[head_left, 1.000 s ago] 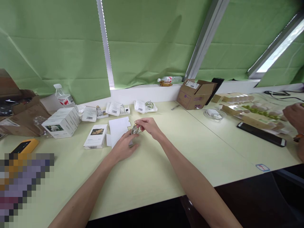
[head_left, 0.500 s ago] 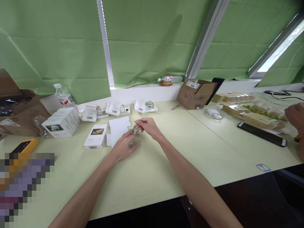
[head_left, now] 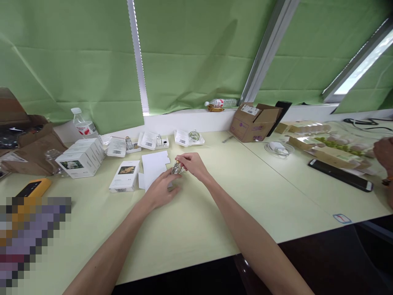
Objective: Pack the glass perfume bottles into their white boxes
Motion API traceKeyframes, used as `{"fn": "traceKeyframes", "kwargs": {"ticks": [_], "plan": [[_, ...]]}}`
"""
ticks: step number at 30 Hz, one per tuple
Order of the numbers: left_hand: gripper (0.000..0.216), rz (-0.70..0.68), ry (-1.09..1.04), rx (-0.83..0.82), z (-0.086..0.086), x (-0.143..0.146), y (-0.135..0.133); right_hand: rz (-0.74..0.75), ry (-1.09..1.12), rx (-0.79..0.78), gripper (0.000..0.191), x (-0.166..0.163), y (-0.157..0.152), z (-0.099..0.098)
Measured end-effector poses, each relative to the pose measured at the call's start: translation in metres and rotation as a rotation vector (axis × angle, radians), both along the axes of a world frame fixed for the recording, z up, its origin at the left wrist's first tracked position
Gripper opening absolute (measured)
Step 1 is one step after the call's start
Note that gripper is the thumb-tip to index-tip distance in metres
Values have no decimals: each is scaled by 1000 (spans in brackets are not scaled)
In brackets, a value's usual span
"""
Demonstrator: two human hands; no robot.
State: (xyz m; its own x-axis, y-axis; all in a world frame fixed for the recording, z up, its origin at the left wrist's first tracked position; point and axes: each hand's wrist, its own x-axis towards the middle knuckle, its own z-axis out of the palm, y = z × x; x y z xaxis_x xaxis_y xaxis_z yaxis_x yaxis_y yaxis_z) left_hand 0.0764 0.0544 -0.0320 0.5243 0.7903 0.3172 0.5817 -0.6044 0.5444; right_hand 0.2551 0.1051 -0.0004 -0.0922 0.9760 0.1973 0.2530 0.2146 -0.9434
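Observation:
A small clear glass bottle (head_left: 176, 168) with a gold-coloured neck is between my two hands, just over the table. My right hand (head_left: 193, 163) is closed in a pinch at its gold top. At the bottle's lower side are the fingers of my left hand (head_left: 160, 190), with the thumb stretched out apart; part of the bottle is hidden by them. Under and beside my left hand lies an unfolded white card box (head_left: 153, 164). A white box with a flower picture (head_left: 125, 176) lies to its left.
Along the back are three opened white trays with glass pieces, one of them a round green-tinted bottle (head_left: 194, 135). White boxes (head_left: 80, 159) stand left, a cardboard box (head_left: 253, 123) back right. Farther right are a black bar (head_left: 339, 175), a cable (head_left: 278, 148) and another person's hand (head_left: 383, 155).
My hands and the bottle keep nearly the same place, with only slight finger movement. The view has shifted a little, and the other person's hand at the right edge is slightly farther out.

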Motion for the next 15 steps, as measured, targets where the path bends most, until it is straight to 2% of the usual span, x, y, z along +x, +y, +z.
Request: {"fn": "traceKeyframes", "kwargs": {"ticks": [15], "plan": [[35,6,19,1,1,0,0,-12,6,11,25,-3,-1,2]]}}
